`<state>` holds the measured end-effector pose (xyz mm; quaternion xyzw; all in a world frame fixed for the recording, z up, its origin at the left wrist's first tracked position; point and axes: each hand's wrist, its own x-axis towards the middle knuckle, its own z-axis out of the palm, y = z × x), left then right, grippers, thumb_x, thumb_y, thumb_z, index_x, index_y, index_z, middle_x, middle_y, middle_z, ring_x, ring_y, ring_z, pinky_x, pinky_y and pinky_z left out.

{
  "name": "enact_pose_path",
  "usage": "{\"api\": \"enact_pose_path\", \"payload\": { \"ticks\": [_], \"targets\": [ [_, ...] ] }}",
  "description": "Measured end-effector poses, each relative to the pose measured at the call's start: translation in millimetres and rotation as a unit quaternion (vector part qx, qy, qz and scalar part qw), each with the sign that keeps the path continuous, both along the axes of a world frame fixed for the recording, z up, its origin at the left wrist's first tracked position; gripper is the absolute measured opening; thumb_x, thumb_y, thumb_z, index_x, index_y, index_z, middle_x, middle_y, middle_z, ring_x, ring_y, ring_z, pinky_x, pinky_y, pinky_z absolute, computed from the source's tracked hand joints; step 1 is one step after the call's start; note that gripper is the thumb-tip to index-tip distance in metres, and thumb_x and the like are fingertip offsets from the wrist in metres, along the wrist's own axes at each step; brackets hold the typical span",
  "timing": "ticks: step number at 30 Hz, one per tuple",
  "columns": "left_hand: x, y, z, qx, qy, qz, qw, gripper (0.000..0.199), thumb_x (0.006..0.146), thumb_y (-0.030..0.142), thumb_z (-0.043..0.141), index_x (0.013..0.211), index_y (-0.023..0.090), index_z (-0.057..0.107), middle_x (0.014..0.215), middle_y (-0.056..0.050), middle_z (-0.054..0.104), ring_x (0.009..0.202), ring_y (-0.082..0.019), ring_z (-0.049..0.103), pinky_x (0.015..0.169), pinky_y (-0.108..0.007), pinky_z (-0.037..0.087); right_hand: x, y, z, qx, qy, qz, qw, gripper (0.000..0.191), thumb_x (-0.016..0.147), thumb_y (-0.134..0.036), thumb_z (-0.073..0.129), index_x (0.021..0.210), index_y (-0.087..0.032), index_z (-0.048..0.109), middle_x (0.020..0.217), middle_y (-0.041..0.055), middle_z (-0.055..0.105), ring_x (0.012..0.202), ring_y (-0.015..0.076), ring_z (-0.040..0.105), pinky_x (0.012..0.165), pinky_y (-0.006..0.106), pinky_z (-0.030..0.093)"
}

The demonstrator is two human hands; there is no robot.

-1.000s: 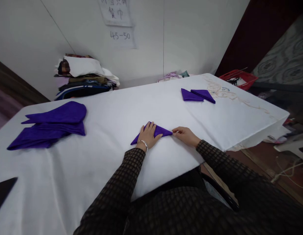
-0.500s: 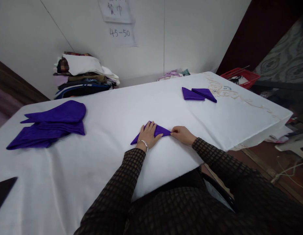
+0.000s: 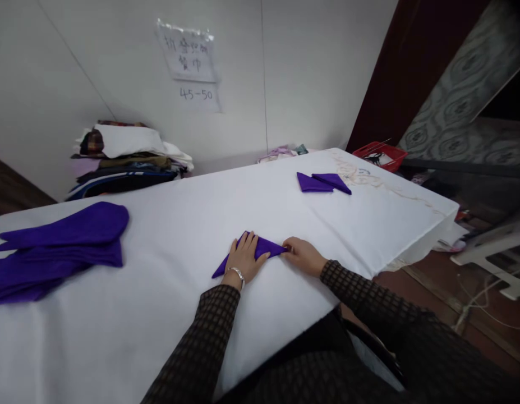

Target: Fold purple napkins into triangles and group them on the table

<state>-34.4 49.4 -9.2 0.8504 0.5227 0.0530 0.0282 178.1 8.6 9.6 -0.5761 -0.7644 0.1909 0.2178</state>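
Observation:
A purple cloth [image 3: 266, 247] folded into a triangle lies near the front edge of the white-covered table [image 3: 167, 336]. Flat on its left part rests my left hand [image 3: 243, 257], fingers spread, a bracelet at the wrist. My right hand [image 3: 302, 256] pinches the cloth's right corner between thumb and fingers. Two folded purple triangles [image 3: 325, 183] lie farther back, to the right. On the left side sits a loose pile of purple cloths [image 3: 70, 241].
Behind the table's left part is a stack of folded clothes [image 3: 129, 157] against the wall. A red basket [image 3: 381, 155] stands beyond the right back corner. Off the right side are a white plastic stool [image 3: 495, 258] and cables. Handwritten papers [image 3: 188, 56] hang on the wall.
The camera view has shifted, with the wall showing more and the table lower in the picture. Both hands keep the same hold on the folded cloth.

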Motion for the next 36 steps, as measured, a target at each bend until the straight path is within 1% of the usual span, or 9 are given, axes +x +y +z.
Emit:
{"api": "enact_pose_path", "payload": {
  "ticks": [5,11,16,24,28,30,32,34,36],
  "targets": [
    [-2,2,-1.1,0.007,0.004,0.002,1.0,0.072,0.088,0.061,0.025,0.141,0.013,0.034,0.15,-0.009,0.028,0.14,-0.025,0.019,0.112,-0.048,0.018,-1,0,-2.2,0.035,-0.038,0.026,0.998,0.01,0.086,-0.022,0.056,0.094,-0.019,0.061,0.09,0.0016,0.059,0.078,0.013,0.055,0.07,0.024,0.038],
    [-3,4,-2.2,0.01,0.012,0.004,1.0,0.071,0.088,0.06,0.027,0.141,0.013,0.034,0.149,-0.01,0.03,0.14,-0.025,0.02,0.112,-0.047,0.019,-1,1,4.1,0.049,-0.17,0.061,0.982,0.016,0.093,-0.027,0.047,0.097,-0.019,0.06,0.097,0.0044,0.06,0.085,0.0148,0.057,0.068,0.024,0.04],
    [-4,5,-2.8,0.013,0.014,0.005,1.0,0.071,0.088,0.059,0.027,0.141,0.013,0.035,0.15,-0.01,0.03,0.14,-0.025,0.02,0.111,-0.048,0.019,0,3,1.7,0.068,-0.232,0.076,0.967,0.022,0.096,-0.027,0.04,0.094,-0.018,0.06,0.092,0.0056,0.061,0.082,0.0162,0.057,0.064,0.026,0.039],
    [-3,5,1.5,0.002,0.022,0.005,1.0,0.071,0.088,0.059,0.028,0.141,0.012,0.034,0.15,-0.01,0.028,0.14,-0.025,0.019,0.112,-0.047,0.018,3,7,-2.2,0.084,-0.27,0.095,0.955,0.022,0.095,-0.023,0.038,0.09,-0.017,0.059,0.091,0.0062,0.06,0.078,0.0166,0.055,0.062,0.027,0.038],
    [-3,6,0.7,0.003,0.022,0.005,1.0,0.071,0.088,0.059,0.027,0.142,0.013,0.034,0.15,-0.01,0.027,0.14,-0.025,0.018,0.112,-0.047,0.018,9,4,-0.6,0.069,-0.261,0.077,0.96,0.023,0.094,-0.021,0.039,0.089,-0.017,0.061,0.09,0.0069,0.061,0.079,0.0172,0.055,0.066,0.028,0.04],
    [-3,6,0.1,0.003,0.022,0.005,1.0,0.072,0.088,0.059,0.027,0.142,0.012,0.033,0.15,-0.01,0.027,0.14,-0.025,0.018,0.112,-0.047,0.018,10,-1,2.9,0.076,-0.232,0.053,0.968,0.023,0.091,-0.017,0.04,0.098,-0.016,0.061,0.095,0.0087,0.062,0.085,0.019,0.056,0.073,0.03,0.042],
    [-3,6,0.1,0.003,0.025,0.004,1.0,0.072,0.088,0.059,0.027,0.142,0.012,0.034,0.15,-0.01,0.027,0.14,-0.025,0.018,0.112,-0.048,0.017,5,-7,9.0,0.106,-0.175,0.05,0.978,0.032,0.087,-0.012,0.041,0.115,-0.014,0.055,0.109,0.0111,0.061,0.098,0.0212,0.054,0.084,0.034,0.042],
    [-3,6,0.7,0.004,0.03,0.005,1.0,0.07,0.089,0.057,0.027,0.142,0.012,0.034,0.15,-0.01,0.027,0.14,-0.025,0.017,0.112,-0.047,0.017,-9,-13,16.9,0.137,-0.103,0.083,0.982,0.043,0.086,-0.016,0.044,0.13,-0.014,0.044,0.127,0.0134,0.053,0.115,0.0231,0.048,0.096,0.038,0.037],
    [-4,5,1.5,0.002,0.041,0.003,0.999,0.065,0.089,0.051,0.03,0.142,0.014,0.034,0.151,-0.009,0.026,0.141,-0.025,0.017,0.112,-0.048,0.018,-30,-15,24.2,0.143,-0.044,0.13,0.98,0.052,0.088,-0.03,0.048,0.136,-0.015,0.036,0.138,0.0142,0.044,0.127,0.0243,0.038,0.103,0.041,0.031]
  ]
}}
